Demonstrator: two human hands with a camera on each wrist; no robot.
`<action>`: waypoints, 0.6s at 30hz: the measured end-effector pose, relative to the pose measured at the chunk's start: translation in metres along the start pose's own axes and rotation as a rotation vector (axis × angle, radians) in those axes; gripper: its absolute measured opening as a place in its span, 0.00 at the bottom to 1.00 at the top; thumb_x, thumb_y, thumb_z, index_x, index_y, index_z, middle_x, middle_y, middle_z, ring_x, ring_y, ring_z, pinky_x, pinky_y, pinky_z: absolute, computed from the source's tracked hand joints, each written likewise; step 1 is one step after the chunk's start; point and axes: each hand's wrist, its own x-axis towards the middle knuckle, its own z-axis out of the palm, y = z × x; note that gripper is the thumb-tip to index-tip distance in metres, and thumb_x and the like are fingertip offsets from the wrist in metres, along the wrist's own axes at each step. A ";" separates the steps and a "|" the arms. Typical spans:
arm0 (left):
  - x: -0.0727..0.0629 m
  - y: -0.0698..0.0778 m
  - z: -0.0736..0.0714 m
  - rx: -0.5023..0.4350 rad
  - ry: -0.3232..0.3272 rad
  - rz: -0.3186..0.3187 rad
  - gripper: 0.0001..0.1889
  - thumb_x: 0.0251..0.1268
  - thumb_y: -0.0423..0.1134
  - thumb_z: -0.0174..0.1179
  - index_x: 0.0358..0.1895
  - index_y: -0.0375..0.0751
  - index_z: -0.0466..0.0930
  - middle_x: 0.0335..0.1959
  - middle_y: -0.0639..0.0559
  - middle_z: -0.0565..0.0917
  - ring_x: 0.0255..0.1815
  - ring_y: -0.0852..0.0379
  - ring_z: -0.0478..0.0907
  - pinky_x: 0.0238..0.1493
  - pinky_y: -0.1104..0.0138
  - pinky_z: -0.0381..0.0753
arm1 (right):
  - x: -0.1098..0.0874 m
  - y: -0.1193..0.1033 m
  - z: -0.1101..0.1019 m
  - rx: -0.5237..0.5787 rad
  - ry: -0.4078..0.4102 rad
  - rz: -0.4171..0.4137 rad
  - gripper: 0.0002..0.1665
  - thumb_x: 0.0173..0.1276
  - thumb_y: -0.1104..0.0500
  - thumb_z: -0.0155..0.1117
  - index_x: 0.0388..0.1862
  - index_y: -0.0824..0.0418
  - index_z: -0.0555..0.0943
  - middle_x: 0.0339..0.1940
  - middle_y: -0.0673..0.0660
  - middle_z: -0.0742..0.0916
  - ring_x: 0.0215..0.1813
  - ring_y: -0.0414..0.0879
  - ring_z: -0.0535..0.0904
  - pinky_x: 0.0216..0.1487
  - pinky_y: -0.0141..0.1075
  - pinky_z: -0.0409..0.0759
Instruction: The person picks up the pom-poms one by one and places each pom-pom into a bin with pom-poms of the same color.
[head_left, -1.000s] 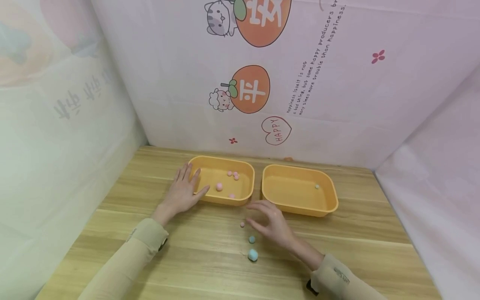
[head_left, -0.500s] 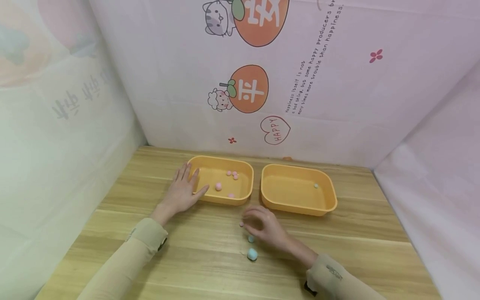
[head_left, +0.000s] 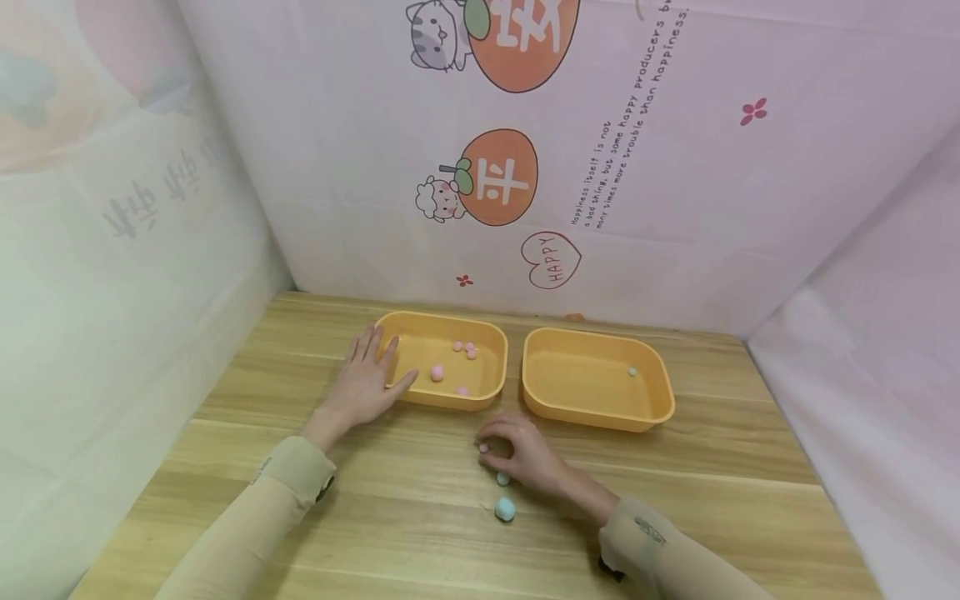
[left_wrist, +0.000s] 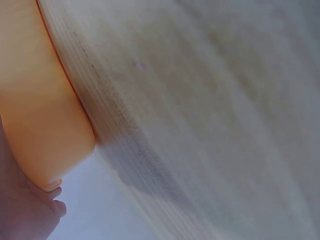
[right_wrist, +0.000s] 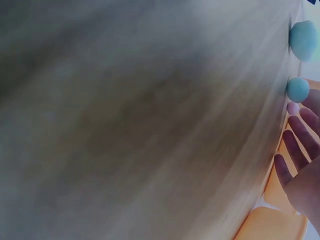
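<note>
My right hand (head_left: 528, 454) is low over the wooden table, thumb and index finger bent on either side of a small pink ball (head_left: 483, 448). That ball sits on the table at the fingertips; a firm pinch is not visible. Close under the thumb lies a small blue ball (head_left: 503, 479), and nearer the front a larger light-blue ball (head_left: 505, 509). In the right wrist view the other fingers are spread. My left hand (head_left: 363, 387) rests with extended fingers on the left end of a yellow tray (head_left: 501, 379), which contains several pink balls (head_left: 437, 373).
A second yellow tray (head_left: 600, 421) stands to the right, holding one small greenish ball (head_left: 632, 372). Behind both trays rises a printed cloth (head_left: 645, 275), with more cloth at either side. Bare wooden table (head_left: 390, 517) extends in front of the trays.
My right hand has moved left and slightly down, its thumb and index finger coming around the pink ball. The left hand stays at the tray, and the balls have not moved.
</note>
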 end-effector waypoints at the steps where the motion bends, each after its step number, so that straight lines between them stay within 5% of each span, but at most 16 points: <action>1: 0.000 0.000 0.000 0.001 0.001 -0.001 0.47 0.85 0.67 0.46 0.88 0.31 0.55 0.91 0.26 0.44 0.94 0.29 0.36 0.93 0.35 0.38 | 0.001 0.000 0.000 -0.007 -0.006 -0.002 0.11 0.69 0.66 0.79 0.50 0.61 0.92 0.50 0.55 0.94 0.57 0.52 0.87 0.63 0.44 0.86; 18: -0.001 0.000 0.000 -0.006 -0.009 -0.003 0.47 0.85 0.67 0.46 0.88 0.32 0.54 0.92 0.27 0.43 0.94 0.30 0.34 0.93 0.36 0.37 | 0.000 0.001 0.001 -0.092 -0.011 -0.002 0.05 0.70 0.66 0.78 0.41 0.58 0.92 0.46 0.52 0.93 0.53 0.49 0.86 0.62 0.48 0.84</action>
